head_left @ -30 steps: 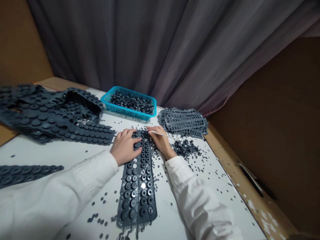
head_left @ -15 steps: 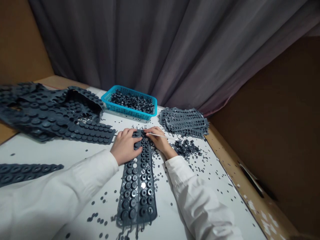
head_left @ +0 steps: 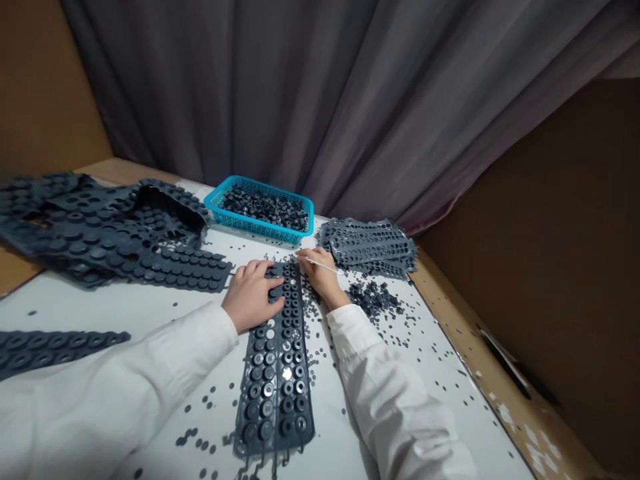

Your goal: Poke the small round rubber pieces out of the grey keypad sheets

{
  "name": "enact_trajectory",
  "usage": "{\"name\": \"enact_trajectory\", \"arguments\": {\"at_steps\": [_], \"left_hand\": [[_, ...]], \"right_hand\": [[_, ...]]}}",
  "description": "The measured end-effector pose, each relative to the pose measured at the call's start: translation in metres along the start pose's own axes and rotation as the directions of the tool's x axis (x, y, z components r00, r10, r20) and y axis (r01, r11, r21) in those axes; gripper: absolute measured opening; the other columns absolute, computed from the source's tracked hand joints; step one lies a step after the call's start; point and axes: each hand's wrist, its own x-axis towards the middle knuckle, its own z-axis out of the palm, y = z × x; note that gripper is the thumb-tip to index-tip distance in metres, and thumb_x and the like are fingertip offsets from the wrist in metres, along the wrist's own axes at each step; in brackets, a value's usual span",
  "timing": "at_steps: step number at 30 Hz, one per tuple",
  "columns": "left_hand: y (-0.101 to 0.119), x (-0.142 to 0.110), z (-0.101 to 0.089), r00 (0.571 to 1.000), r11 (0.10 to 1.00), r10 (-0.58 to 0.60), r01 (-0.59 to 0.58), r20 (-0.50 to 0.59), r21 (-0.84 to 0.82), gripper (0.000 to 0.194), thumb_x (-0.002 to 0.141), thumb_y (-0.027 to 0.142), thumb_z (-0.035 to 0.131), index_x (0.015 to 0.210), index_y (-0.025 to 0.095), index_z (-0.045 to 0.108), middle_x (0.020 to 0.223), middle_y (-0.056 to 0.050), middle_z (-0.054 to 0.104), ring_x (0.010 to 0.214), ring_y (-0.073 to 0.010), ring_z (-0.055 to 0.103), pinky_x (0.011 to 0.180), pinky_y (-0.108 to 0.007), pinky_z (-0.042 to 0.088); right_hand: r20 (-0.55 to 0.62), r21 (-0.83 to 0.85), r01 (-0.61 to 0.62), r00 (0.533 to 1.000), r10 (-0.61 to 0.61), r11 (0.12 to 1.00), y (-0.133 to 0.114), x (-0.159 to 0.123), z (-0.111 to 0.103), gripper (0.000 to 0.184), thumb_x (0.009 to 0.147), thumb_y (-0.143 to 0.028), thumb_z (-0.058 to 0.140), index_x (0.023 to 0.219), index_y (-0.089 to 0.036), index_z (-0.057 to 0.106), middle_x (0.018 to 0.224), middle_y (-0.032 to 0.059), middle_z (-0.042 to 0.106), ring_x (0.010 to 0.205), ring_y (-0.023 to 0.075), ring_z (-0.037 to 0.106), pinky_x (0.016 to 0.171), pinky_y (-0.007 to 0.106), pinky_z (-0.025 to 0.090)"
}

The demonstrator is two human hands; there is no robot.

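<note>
A dark grey rubber sheet (head_left: pixel 278 393) with rows of round moulded rings lies lengthwise in front of me on the white tabletop. My left hand (head_left: pixel 255 297) rests flat on its far left part, fingers spread. At the sheet's far right corner is my right hand (head_left: pixel 321 273), its fingers closed around a thin white stick (head_left: pixel 325 265). The stick points back over the hand to the right; its working end is hidden by the fingertips. Small dark discs (head_left: pixel 313 333) lie scattered beside the sheet.
A blue plastic basket (head_left: pixel 260 230) of small dark rubber parts stands at the back. Punched sheets (head_left: pixel 367 243) are stacked to its right, near a heap of dark bits (head_left: pixel 375 299). Larger ringed sheets (head_left: pixel 110 240) pile up at left, with another strip (head_left: pixel 55 350) nearer.
My right hand has shifted slightly right and away from me with the white stick, off the rings to the sheet's edge. My left hand stays in place on the sheet.
</note>
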Motion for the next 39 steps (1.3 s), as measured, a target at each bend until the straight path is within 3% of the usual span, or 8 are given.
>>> {"name": "enact_trajectory", "arguments": {"at_steps": [8, 12, 16, 24, 28, 31, 35, 39], "left_hand": [[-0.001, 0.000, -0.002, 0.992, 0.974, -0.058, 0.032, -0.109, -0.226, 0.028, 0.077, 0.038, 0.059, 0.098, 0.024, 0.071, 0.119, -0.008, 0.058, 0.115, -0.0306, 0.046, 0.094, -0.046, 0.036], [-0.007, 0.005, -0.004, 0.984, 0.956, -0.103, 0.057, -0.146, -0.288, 0.014, 0.081, 0.030, 0.056, 0.078, 0.021, 0.065, 0.097, -0.005, 0.065, 0.102, -0.0247, 0.054, 0.091, -0.041, 0.039], [-0.009, 0.009, -0.008, 0.989, 0.936, -0.094, 0.050, -0.111, -0.350, 0.013, 0.076, 0.028, 0.061, 0.067, 0.020, 0.060, 0.078, -0.002, 0.067, 0.086, -0.0212, 0.059, 0.082, -0.034, 0.043], [-0.003, -0.005, -0.041, 0.998, 0.904, 0.004, 0.024, 0.064, -0.428, 0.014, 0.072, 0.030, 0.063, 0.066, 0.018, 0.059, 0.064, 0.000, 0.065, 0.063, -0.0160, 0.060, 0.063, -0.027, 0.044], [0.006, -0.042, -0.066, 0.976, 0.894, 0.161, -0.081, 0.147, -0.441, 0.015, 0.074, 0.032, 0.062, 0.070, 0.018, 0.062, 0.072, -0.001, 0.065, 0.072, -0.0166, 0.059, 0.068, -0.027, 0.042], [0.015, -0.074, -0.073, 0.930, 0.872, 0.315, -0.205, 0.190, -0.445, 0.014, 0.070, 0.033, 0.067, 0.070, 0.019, 0.061, 0.071, 0.000, 0.062, 0.073, -0.0167, 0.055, 0.073, -0.028, 0.039], [0.024, -0.105, -0.061, 0.852, 0.829, 0.478, -0.358, 0.213, -0.430, 0.018, 0.072, 0.032, 0.067, 0.069, 0.019, 0.055, 0.065, 0.002, 0.056, 0.068, -0.0150, 0.050, 0.069, -0.028, 0.034], [0.030, -0.114, -0.048, 0.865, 0.854, 0.430, -0.297, 0.258, -0.427, 0.023, 0.071, 0.030, 0.067, 0.067, 0.019, 0.048, 0.066, 0.003, 0.053, 0.067, -0.0140, 0.049, 0.067, -0.027, 0.032]], "right_hand": [[-0.021, 0.093, -0.054, 0.998, 0.056, 0.994, -0.001, 0.000, -0.019, 0.016, 0.088, -0.027, 0.054, 0.088, -0.019, 0.068, 0.093, 0.0075, 0.070, 0.087, 0.0215, 0.059, 0.083, 0.035, 0.044], [0.034, 0.160, -0.128, 0.992, 0.124, 0.979, -0.003, 0.000, -0.034, 0.015, 0.083, -0.024, 0.056, 0.078, -0.015, 0.067, 0.077, 0.0060, 0.068, 0.072, 0.0174, 0.060, 0.067, 0.028, 0.046], [0.088, 0.219, -0.208, 0.977, 0.193, 0.953, -0.011, -0.004, -0.059, 0.009, 0.076, -0.020, 0.060, 0.071, -0.014, 0.066, 0.062, 0.0018, 0.065, 0.058, 0.0134, 0.058, 0.058, 0.024, 0.043], [-0.034, 0.377, -0.237, 0.962, 0.270, 0.895, -0.066, -0.024, -0.114, 0.019, 0.078, -0.027, 0.060, 0.083, -0.012, 0.070, 0.069, 0.0043, 0.069, 0.063, 0.0143, 0.062, 0.058, 0.024, 0.047], [0.023, 0.442, -0.126, 0.991, 0.129, 0.888, -0.100, -0.057, -0.103, 0.015, 0.077, -0.025, 0.064, 0.079, -0.014, 0.072, 0.077, 0.0067, 0.073, 0.071, 0.0164, 0.067, 0.065, 0.027, 0.053], [0.049, 0.522, 0.045, 0.995, -0.083, 0.852, -0.118, -0.098, -0.083, 0.014, 0.080, -0.024, 0.063, 0.081, -0.013, 0.072, 0.078, 0.0087, 0.073, 0.070, 0.0161, 0.068, 0.065, 0.027, 0.055], [0.064, 0.520, 0.313, 0.913, -0.402, 0.795, -0.130, -0.150, -0.068, 0.015, 0.087, -0.021, 0.054, 0.091, -0.013, 0.067, 0.080, 0.0103, 0.072, 0.073, 0.0145, 0.066, 0.069, 0.026, 0.054], [0.047, 0.484, 0.416, 0.866, -0.497, 0.770, -0.130, -0.167, -0.067, 0.014, 0.084, -0.015, 0.056, 0.096, -0.014, 0.063, 0.084, 0.0110, 0.071, 0.082, 0.0157, 0.066, 0.076, 0.028, 0.052]]}}
